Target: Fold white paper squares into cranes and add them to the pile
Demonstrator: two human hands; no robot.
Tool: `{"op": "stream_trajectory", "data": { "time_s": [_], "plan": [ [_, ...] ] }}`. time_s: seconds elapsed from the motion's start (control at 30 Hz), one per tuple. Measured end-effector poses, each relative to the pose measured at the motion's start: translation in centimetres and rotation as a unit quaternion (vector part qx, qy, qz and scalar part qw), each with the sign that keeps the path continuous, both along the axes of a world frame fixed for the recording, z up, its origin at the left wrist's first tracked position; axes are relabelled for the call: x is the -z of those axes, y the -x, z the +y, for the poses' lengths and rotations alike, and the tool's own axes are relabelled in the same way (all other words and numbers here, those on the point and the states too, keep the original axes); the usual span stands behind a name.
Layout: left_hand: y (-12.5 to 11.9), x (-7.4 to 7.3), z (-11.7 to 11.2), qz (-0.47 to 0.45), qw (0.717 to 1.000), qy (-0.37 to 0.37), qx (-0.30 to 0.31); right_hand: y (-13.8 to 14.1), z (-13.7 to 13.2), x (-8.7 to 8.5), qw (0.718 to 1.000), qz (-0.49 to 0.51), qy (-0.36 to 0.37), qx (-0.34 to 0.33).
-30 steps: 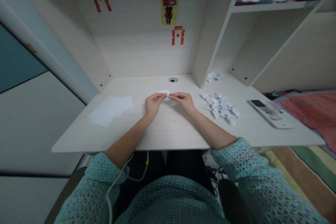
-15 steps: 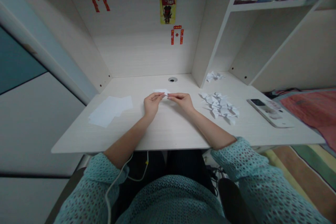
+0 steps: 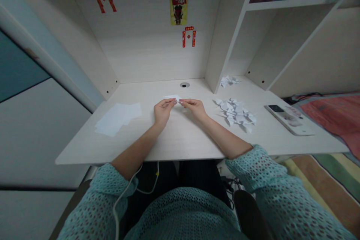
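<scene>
A small folded piece of white paper lies at the middle of the pale desk, pinched from both sides. My left hand grips its left part with thumb and fingers closed. My right hand pinches its right end, fingertips pressed together. The two hands almost touch over the paper. Most of the paper is hidden behind my fingers.
A stack of flat white sheets lies on the left of the desk. A pile of several folded paper figures lies to the right, with a few more under the shelf. A phone rests at the far right. A cable hole sits at the back.
Both hands stay at the same spot on the paper; the fingertips have shifted only slightly along its edge.
</scene>
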State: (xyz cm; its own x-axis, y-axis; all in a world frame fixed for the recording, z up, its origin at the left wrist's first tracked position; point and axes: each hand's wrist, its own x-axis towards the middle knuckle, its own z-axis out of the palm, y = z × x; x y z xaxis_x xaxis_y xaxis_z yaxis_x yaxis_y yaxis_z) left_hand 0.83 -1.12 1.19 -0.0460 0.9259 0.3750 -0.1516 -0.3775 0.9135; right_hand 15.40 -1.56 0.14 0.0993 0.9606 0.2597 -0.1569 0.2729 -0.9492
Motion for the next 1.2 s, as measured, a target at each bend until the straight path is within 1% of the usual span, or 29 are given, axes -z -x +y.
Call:
{"op": "stream_trajectory", "data": {
  "time_s": [0.2,0.37,0.43,0.53,0.7,0.8,0.97,1.07,1.2],
  "plan": [
    [0.1,-0.8,-0.6,0.049,0.998,-0.031,-0.022,0.0,0.1,0.2,0.998,0.01,0.054,-0.008],
    [0.0,-0.7,-0.5,0.057,0.997,-0.041,-0.029,-0.1,0.5,0.7,0.995,0.034,0.089,-0.021],
    [0.0,-0.4,-0.3,0.055,0.997,-0.034,-0.031,-0.2,0.5,0.8,0.995,0.035,0.085,-0.024],
    [0.0,0.0,0.0,0.039,0.999,-0.021,-0.024,-0.1,0.4,0.7,0.998,0.03,0.058,-0.022],
    [0.0,0.1,0.0,0.025,0.999,-0.007,-0.023,0.1,0.1,0.3,1.0,-0.005,0.029,0.003],
    [0.1,-0.2,-0.2,0.048,0.998,-0.018,-0.031,0.2,0.0,0.2,0.999,-0.015,0.029,0.013],
    [0.2,-0.6,-0.3,0.068,0.996,-0.018,-0.049,0.1,0.1,0.4,0.999,-0.013,0.051,0.011],
    [0.3,-0.5,-0.2,0.075,0.996,-0.018,-0.055,0.1,0.2,0.4,0.999,-0.018,0.043,0.014],
    [0.2,-0.1,0.0,0.05,0.998,-0.011,-0.048,0.1,0.2,0.4,0.999,-0.011,0.037,0.017]
  ]
}}
